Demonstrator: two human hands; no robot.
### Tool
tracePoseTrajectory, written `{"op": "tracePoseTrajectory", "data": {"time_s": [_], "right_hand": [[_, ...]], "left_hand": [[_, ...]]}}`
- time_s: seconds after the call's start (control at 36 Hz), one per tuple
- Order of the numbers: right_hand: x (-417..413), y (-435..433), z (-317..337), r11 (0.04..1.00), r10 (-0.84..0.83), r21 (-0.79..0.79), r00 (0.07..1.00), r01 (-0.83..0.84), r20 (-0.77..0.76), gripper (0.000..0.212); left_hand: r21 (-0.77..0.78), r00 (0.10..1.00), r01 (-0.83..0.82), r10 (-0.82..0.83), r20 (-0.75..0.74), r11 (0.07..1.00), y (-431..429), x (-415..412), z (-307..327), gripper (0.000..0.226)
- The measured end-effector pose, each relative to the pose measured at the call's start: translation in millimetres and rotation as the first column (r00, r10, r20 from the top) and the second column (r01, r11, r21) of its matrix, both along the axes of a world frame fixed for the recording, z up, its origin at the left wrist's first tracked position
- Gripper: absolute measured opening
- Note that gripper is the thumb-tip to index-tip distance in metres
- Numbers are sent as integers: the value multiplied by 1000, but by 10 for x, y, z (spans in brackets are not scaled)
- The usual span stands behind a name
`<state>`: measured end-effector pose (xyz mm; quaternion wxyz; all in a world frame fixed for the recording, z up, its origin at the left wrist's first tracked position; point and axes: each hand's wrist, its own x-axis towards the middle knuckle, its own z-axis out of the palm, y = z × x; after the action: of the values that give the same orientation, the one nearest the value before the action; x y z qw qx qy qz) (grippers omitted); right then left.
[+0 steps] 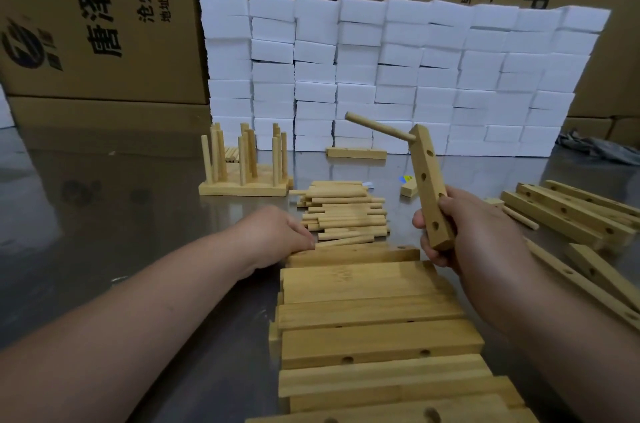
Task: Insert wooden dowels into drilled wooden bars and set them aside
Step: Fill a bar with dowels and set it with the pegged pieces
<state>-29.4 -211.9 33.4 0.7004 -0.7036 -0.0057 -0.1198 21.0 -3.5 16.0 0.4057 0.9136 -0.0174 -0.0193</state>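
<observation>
Steel table; right hand curled round drilled bar bearing dowel; left hand at dowel pile, grip unclear

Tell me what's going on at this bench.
A person's right hand holds a drilled wooden bar near-upright, one dowel seated in its top hole, the lower holes empty. The left hand is at the edge of the loose dowel pile; whether it grips one is unclear. Finished bars stand at the back left.
</observation>
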Motion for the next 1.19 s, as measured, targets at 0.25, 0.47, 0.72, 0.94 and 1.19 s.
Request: {"op": "tracePoseTrajectory", "data": {"time_s": [0.25, 0.47, 0.72, 0.94, 1.19], "right_hand": [[-45, 48, 6, 1000, -7, 31, 1000, 6, 11, 29], [-46, -9, 4, 1000, -23, -5, 999, 23, 32, 42], [-126, 14, 61, 996, 84, 25, 993, -86, 79, 37], [-191, 34, 61, 983, 180, -37, 980, -178, 85, 37], [-214, 24, 67, 980, 184, -101, 977, -173, 104, 38]], "left_hand": [[25, 998, -35, 34, 53, 999, -14, -13, -23, 14], [-260, 944, -101, 175, 280, 960, 113, -110, 47, 14], [-337, 874, 137, 47, 484, 932, -136, -410, 144, 25], [-77, 791, 165, -85, 606, 983, -144, -446, 132, 28], [25, 742, 132, -116, 661, 991, -84, -437, 142, 34]]}}
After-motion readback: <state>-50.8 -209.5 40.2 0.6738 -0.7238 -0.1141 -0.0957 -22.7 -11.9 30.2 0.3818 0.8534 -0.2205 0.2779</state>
